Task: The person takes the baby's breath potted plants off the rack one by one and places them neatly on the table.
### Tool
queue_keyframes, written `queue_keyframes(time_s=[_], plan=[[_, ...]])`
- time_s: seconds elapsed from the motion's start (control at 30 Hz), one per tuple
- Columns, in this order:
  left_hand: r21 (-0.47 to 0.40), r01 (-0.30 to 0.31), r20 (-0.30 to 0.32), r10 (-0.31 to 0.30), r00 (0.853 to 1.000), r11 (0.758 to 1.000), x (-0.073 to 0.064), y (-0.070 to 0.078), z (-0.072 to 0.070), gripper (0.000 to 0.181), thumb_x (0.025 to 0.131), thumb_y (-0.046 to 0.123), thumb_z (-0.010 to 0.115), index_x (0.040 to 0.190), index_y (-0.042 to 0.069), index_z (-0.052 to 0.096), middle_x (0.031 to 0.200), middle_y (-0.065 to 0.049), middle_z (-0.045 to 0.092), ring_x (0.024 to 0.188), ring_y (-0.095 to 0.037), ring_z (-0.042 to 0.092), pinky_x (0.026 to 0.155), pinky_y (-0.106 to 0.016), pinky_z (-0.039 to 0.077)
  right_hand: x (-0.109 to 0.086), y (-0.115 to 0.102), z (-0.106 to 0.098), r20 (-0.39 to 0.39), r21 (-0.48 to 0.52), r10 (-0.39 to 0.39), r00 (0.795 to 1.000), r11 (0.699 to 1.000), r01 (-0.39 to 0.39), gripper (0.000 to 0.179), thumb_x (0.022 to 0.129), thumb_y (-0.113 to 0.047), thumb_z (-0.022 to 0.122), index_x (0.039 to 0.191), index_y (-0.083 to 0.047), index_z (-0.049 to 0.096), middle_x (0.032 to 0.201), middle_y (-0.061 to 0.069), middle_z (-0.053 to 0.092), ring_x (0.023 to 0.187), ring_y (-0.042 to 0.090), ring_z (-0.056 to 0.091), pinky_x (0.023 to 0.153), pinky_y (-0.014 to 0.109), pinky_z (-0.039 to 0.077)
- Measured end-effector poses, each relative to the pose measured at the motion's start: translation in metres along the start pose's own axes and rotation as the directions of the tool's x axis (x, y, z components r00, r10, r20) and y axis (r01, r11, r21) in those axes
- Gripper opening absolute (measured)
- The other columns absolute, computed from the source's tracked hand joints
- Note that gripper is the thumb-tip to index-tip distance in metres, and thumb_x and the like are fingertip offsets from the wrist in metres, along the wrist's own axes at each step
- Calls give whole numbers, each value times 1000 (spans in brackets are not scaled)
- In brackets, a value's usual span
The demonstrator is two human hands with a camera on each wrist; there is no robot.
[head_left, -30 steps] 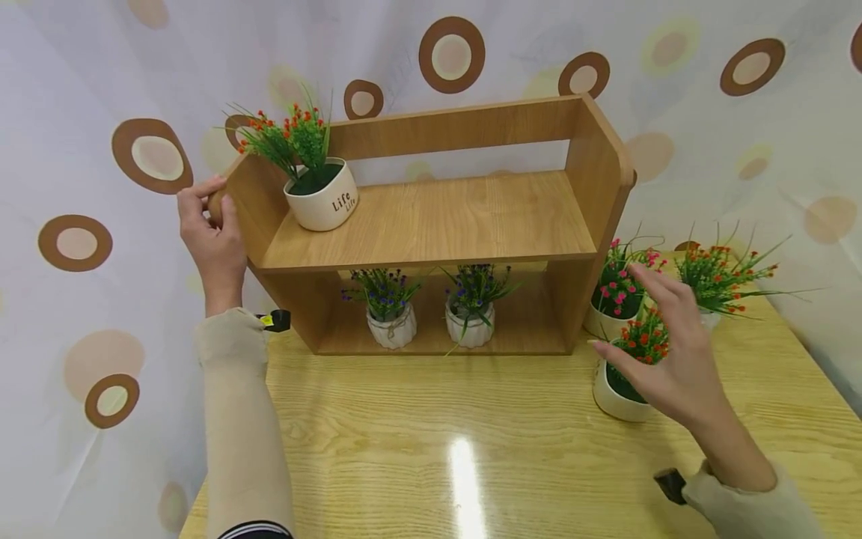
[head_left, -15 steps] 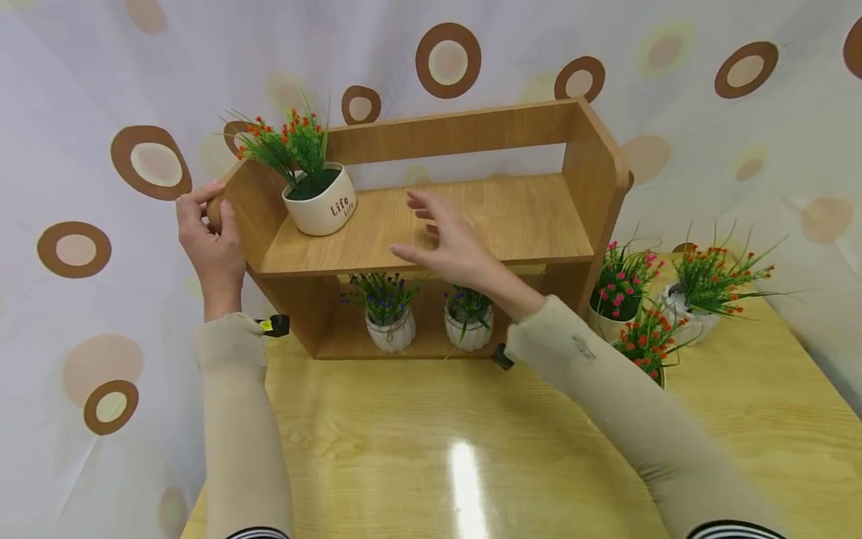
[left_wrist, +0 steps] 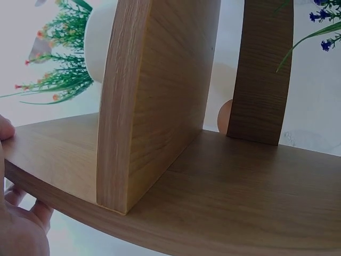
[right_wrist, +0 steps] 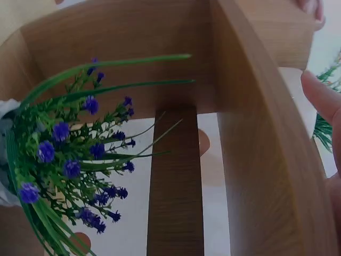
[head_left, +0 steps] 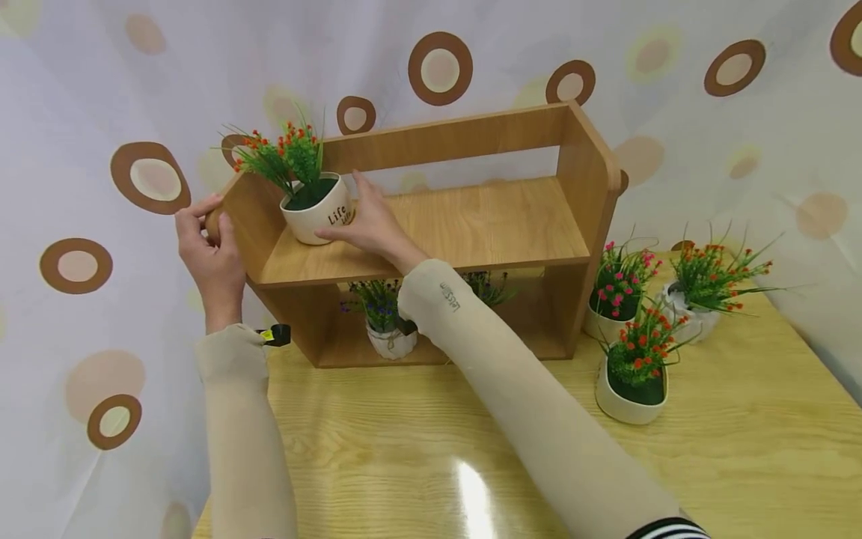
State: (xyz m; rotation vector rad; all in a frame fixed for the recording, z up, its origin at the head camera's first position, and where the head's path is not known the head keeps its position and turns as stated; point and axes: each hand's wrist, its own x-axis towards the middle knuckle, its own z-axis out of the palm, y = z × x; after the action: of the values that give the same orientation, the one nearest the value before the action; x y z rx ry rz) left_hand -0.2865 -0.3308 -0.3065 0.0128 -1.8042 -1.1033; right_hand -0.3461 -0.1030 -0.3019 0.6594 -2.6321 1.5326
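Note:
My left hand grips the upper left side panel of a two-tier wooden shelf; its fingers also show at that board's edge in the left wrist view. On the top tier, at the left end, stands a white flower pot marked "Life", with green leaves and small orange-red flowers. My right hand is around the pot's right side, thumb at its front and fingers toward the back. In the right wrist view the thumb overlaps the white pot. The fingers' far ends are partly hidden.
On the lower tier stand white pots with purple flowers, one mostly behind my right sleeve. Right of the shelf, on the wooden table, are a pink-flowered pot, a red-flowered pot and an orange-flowered pot.
My right hand has moved left from above the pots on the table, across the shelf's top tier, to the "Life" pot. The left hand keeps its hold on the shelf.

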Motion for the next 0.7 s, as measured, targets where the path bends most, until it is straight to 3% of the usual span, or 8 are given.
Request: queue_keyframes(time_s=[0.27, 0.5, 0.7], plan=[[-24, 20, 4, -20, 1000, 1000, -7, 18, 0, 24, 103, 15, 53, 122, 12, 67, 126, 9, 64, 97, 2, 49, 72, -20, 35, 12, -3, 11, 0, -55, -41, 999, 998, 41, 123, 78, -45, 89, 167, -13, 11, 169, 13, 22, 155, 24, 27, 125, 38, 30], [-29, 22, -3, -22, 1000, 999, -6, 17, 1, 24, 102, 14, 54, 122, 13, 67, 127, 8, 64, 97, 2, 50, 72, -20, 36, 9, -8, 25, -40, -157, -20, 999, 987, 14, 113, 85, -48, 82, 167, -15, 12, 167, 11, 26, 150, 23, 37, 122, 35, 34], [-32, 26, -4, -26, 1000, 999, -5, 10, 2, 24, 102, 15, 54, 122, 13, 67, 127, 8, 64, 99, 1, 50, 73, -20, 36, 11, -8, 29, -73, -195, -35, 997, 981, 20, 107, 89, -48, 77, 165, -10, 13, 164, 14, 30, 148, 24, 41, 121, 35, 37]])
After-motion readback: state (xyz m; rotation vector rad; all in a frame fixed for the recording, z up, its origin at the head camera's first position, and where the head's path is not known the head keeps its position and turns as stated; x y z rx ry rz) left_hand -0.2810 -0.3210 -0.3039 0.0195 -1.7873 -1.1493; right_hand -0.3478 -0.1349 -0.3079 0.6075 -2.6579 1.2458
